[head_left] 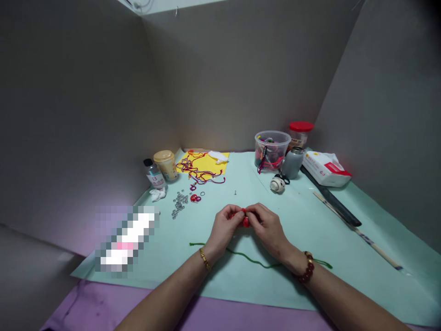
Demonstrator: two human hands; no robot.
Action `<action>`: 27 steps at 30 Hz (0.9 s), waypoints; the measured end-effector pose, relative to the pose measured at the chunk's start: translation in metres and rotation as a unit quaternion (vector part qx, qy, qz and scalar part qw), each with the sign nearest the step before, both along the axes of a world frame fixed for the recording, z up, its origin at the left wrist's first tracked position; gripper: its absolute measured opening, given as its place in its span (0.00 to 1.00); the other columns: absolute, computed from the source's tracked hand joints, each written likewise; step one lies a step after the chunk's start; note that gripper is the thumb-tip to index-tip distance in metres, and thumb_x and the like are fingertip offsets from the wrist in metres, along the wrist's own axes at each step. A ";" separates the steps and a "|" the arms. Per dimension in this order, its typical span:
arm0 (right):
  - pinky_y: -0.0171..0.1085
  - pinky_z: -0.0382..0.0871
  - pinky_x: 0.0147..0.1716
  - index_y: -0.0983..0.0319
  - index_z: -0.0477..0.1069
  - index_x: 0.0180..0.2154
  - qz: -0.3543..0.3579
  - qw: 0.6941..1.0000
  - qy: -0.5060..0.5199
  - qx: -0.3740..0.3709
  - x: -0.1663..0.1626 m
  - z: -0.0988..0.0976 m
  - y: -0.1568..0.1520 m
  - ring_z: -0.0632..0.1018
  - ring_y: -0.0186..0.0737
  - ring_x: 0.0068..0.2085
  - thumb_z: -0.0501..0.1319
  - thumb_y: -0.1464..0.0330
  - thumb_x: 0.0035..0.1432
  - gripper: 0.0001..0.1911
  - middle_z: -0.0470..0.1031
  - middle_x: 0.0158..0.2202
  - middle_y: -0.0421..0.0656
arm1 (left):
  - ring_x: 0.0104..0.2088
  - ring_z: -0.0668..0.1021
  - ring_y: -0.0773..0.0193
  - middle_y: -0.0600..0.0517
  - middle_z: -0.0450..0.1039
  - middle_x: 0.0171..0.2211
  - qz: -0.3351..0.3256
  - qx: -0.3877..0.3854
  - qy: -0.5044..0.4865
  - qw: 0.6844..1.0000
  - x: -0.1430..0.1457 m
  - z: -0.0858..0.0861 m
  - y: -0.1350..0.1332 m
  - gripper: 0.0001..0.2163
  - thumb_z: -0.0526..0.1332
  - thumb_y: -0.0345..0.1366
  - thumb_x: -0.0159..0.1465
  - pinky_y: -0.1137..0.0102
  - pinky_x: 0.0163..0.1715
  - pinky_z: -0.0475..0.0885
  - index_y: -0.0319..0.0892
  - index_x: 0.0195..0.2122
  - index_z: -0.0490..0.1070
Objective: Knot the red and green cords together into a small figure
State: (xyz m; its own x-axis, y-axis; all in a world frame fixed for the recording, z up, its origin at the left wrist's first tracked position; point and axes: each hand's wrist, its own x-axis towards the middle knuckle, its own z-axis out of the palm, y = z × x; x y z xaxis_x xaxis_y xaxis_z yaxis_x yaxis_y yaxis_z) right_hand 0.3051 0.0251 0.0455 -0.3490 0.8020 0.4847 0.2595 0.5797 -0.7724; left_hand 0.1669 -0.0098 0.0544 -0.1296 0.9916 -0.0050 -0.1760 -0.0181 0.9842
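Close together at the middle of the mat, my left hand and my right hand pinch a small piece of red cord between thumbs and fingertips. Fingers hide much of it, so its exact shape is unclear. Beneath my wrists a green cord lies across the mat, partly covered by my forearms. To the left are small red and purple cord rings, a single metal ring and a scatter of small metal rings. A tiny metal pin lies beyond my hands.
At the back left stand a bottle and a lidded tub, beside cords on yellow paper. Back right holds a clear bucket, a grey bottle, a white figurine and a tissue pack. Grey walls enclose the mat.
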 end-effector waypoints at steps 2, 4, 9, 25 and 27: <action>0.35 0.65 0.34 0.59 0.70 0.34 -0.003 1.000 0.000 -0.007 0.000 0.000 0.000 0.73 0.37 0.32 0.53 0.73 0.62 0.08 0.72 0.30 0.41 | 0.28 0.73 0.68 0.53 0.73 0.25 -0.004 0.002 0.000 1.000 0.000 -0.001 0.001 0.08 0.65 0.37 0.58 0.73 0.32 0.68 0.39 0.30 0.70; 0.35 0.65 0.34 0.59 0.69 0.33 -0.013 1.000 0.004 -0.012 -0.001 0.001 0.000 0.72 0.37 0.32 0.53 0.72 0.62 0.08 0.71 0.30 0.41 | 0.28 0.74 0.67 0.52 0.74 0.25 -0.008 0.002 -0.002 1.000 -0.001 -0.002 0.001 0.08 0.65 0.38 0.58 0.73 0.33 0.68 0.39 0.31 0.70; 0.34 0.64 0.33 0.60 0.67 0.31 -0.020 0.999 0.009 -0.031 -0.001 0.004 -0.002 0.72 0.36 0.31 0.52 0.71 0.62 0.08 0.71 0.29 0.40 | 0.27 0.74 0.67 0.52 0.74 0.25 0.001 -0.001 0.018 1.000 0.000 -0.003 0.001 0.08 0.66 0.37 0.57 0.73 0.32 0.68 0.38 0.31 0.70; 0.33 0.63 0.30 0.60 0.70 0.30 -0.014 0.997 0.016 -0.068 -0.002 0.000 0.000 0.71 0.34 0.28 0.56 0.72 0.60 0.07 0.73 0.27 0.38 | 0.26 0.73 0.68 0.55 0.72 0.23 0.001 0.023 0.058 0.998 -0.003 -0.004 0.003 0.07 0.62 0.37 0.60 0.74 0.30 0.67 0.39 0.31 0.67; 0.33 0.63 0.32 0.60 0.71 0.31 -0.012 0.998 0.014 -0.056 -0.002 -0.001 0.001 0.72 0.34 0.30 0.56 0.72 0.60 0.07 0.74 0.29 0.38 | 0.25 0.72 0.69 0.55 0.71 0.23 -0.003 0.022 0.044 0.999 -0.003 -0.006 0.004 0.08 0.62 0.38 0.60 0.74 0.29 0.67 0.39 0.30 0.67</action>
State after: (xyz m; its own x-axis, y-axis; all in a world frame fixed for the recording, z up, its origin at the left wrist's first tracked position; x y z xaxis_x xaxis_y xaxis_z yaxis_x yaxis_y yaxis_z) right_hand 0.3027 0.0259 0.0442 -0.3163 0.8600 0.4005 0.2508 0.4830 -0.8390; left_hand 0.1640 -0.0056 0.0481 -0.1223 0.9912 0.0503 -0.0885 -0.0613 0.9942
